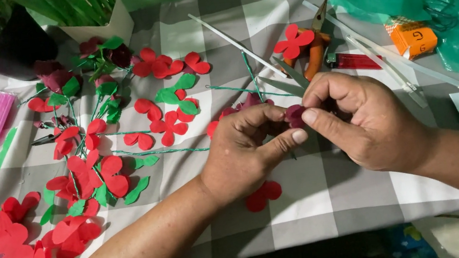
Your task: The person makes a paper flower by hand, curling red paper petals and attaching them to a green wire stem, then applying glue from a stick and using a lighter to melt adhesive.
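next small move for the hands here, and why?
Probably keep pinching and roll the dark red petal piece tighter. Both the left hand and right hand already press it between thumb and fingers, and it looks only partly curled, above the checked cloth. The loose red petals lie out of reach.

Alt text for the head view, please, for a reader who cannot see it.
Two bare hands, left hand and right hand, pinch a small dark red bud between their fingertips over a grey checked cloth. Red petals and green leaves lie scattered left; pliers lie behind.
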